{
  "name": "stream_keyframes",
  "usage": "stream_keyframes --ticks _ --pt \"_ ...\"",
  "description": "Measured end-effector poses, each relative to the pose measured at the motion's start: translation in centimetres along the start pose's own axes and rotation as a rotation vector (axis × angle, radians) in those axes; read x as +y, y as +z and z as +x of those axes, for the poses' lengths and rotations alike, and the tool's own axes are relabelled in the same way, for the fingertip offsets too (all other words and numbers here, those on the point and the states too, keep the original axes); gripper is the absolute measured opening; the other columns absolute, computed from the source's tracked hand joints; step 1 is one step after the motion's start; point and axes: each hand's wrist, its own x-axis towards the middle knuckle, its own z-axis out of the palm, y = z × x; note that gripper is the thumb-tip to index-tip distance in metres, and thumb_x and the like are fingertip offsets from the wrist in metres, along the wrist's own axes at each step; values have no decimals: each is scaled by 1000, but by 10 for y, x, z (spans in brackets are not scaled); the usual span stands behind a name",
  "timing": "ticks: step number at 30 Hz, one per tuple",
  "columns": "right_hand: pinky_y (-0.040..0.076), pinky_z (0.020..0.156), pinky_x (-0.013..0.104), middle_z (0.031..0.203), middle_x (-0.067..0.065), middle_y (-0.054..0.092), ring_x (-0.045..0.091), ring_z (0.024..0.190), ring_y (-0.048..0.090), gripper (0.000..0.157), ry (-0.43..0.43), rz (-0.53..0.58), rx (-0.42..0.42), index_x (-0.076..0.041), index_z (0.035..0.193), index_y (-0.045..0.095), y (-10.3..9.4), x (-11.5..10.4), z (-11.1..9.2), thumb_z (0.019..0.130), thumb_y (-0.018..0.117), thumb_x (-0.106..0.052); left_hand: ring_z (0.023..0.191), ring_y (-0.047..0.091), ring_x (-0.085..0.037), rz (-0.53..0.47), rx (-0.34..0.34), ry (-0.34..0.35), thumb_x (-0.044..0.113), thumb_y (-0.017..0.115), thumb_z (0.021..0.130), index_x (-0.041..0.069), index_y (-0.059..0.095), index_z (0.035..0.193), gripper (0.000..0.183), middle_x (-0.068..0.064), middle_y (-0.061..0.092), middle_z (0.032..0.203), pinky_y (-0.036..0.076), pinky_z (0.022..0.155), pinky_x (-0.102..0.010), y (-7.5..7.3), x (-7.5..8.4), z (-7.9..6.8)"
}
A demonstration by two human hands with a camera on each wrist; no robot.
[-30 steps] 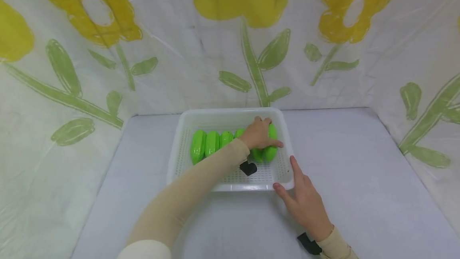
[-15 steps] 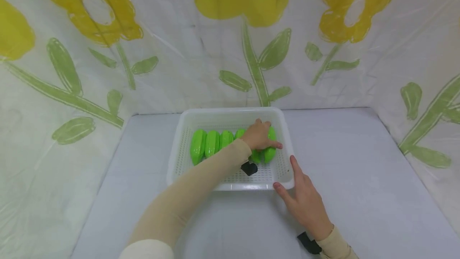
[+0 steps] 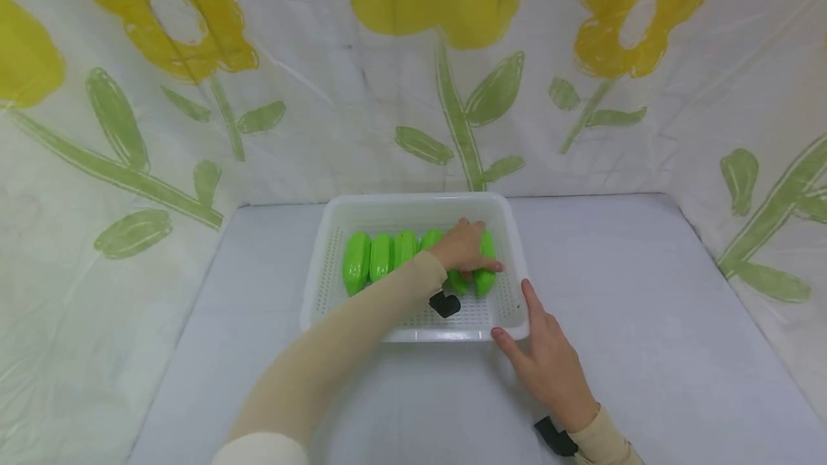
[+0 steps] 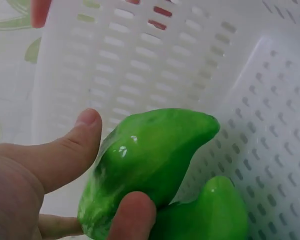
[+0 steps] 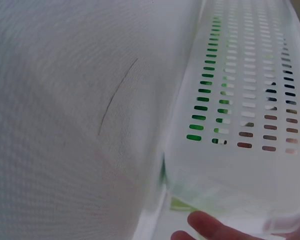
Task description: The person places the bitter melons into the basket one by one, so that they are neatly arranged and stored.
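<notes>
Inside a white plastic basket point(image 3: 413, 336), a row of glossy green mango-like fruits point(image 3: 356, 262) lies side by side. My left hand point(image 3: 461, 250) reaches across to the right end of the row and grips the last green fruit point(image 3: 484, 280) there. In the left wrist view, this green fruit point(image 4: 150, 145) has a tapered tip, with the thumb on one side and a finger on the other. Another green fruit point(image 4: 215, 210) lies close beside it. My right hand point(image 3: 549, 364) touches the basket's front right corner, thumb at the front and straight index finger along the right side.
The basket stands near the back of a pale table point(image 3: 258, 350). Behind it hangs a white sheet point(image 3: 310, 92) painted with yellow flowers. My left forearm point(image 3: 349, 350) crosses over the basket's front edge and hides part of the row.
The left hand and the rightmost green fruit have shifted slightly left and toward me. The right hand and the basket have stayed in place.
</notes>
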Motion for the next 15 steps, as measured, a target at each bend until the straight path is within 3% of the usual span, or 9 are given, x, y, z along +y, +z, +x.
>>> stream_keyframes --ticks 3,6,10,11,15 --pt "57 79 61 135 31 61 45 117 64 88 -8 0 1 -13 167 20 -1 -1 1 100 67 -45 71 69 -14 -22 17 4 54 78 90 7 29 164 101 -25 39 160 53 102 -35 -4 0 -5" --pt "57 79 62 136 31 61 45 118 64 89 -12 0 5 -13 167 20 -2 -1 1 100 67 -45 106 69 -21 -18 71 30 54 76 91 7 32 163 97 -23 40 161 49 110 -38 -12 -1 -9" --pt "56 84 63 142 31 58 46 123 61 89 -9 -1 -1 -13 168 18 -3 0 2 100 66 -46 145 47 -32 -48 183 67 55 66 98 7 39 160 83 -20 42 162 40 120 -44 -32 -10 -23" --pt "56 85 64 144 31 56 47 124 60 89 -9 -4 -2 -13 168 18 -4 1 2 100 66 -46 148 44 -32 -65 211 71 55 62 100 8 40 160 79 -19 42 162 38 121 -46 -37 -13 -29" --pt "55 88 66 150 30 51 48 129 56 90 -16 -7 -1 -11 168 16 -5 3 2 101 66 -45 134 58 -33 -181 322 81 54 55 104 10 42 159 72 -15 42 162 48 111 -49 -57 -28 -64"
